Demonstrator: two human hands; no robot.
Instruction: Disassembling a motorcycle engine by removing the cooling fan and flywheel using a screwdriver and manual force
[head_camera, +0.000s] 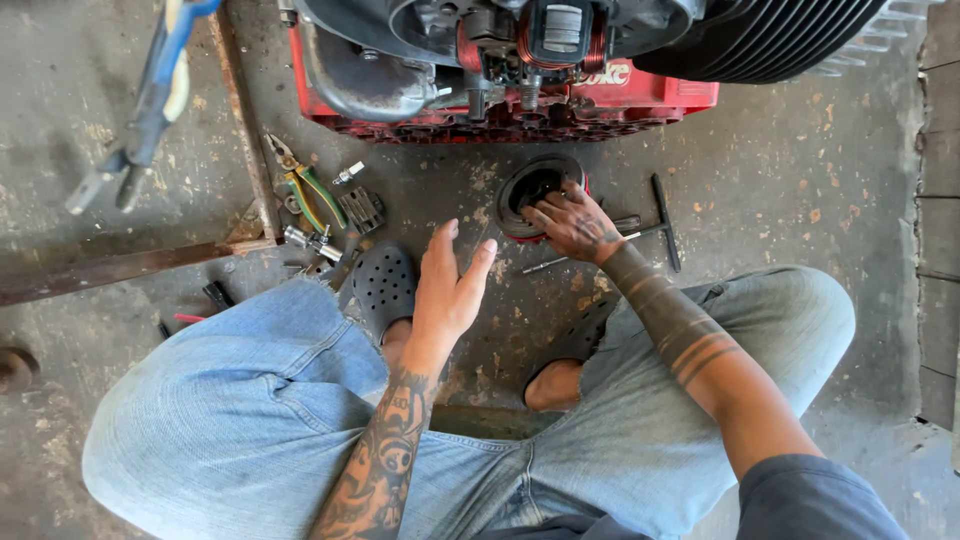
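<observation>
Legs: the person sits on the concrete floor in light blue jeans, knees spread to either side, feet drawn in at the middle.
Shoes: two black perforated clogs, the left clog just beyond the left knee, the right clog under the right forearm.
Left hand: the left hand hangs in the air above the floor between the feet, palm flat, fingers straight and slightly spread; it has hold of nothing.
Right hand: the right hand is stretched forward, its fingers curled over the near edge of the round engine part; the fingertips touch its rim, and whether they grip it cannot be told.
Round engine part: a dark ring-shaped piece with a red outer edge, lying on the floor just in front of the red crate, straight ahead of the person.
T-handle wrench: a black T-handle wrench lies on the floor just right of the right hand, its shaft passing under the wrist.
Small tools: green-handled pliers, a socket and small metal bits lie scattered left of the left clog.
Red crate: a red crate at the far edge carries a dark engine.
Far left: a blue-handled tool lies beyond a rusty metal bar.
</observation>
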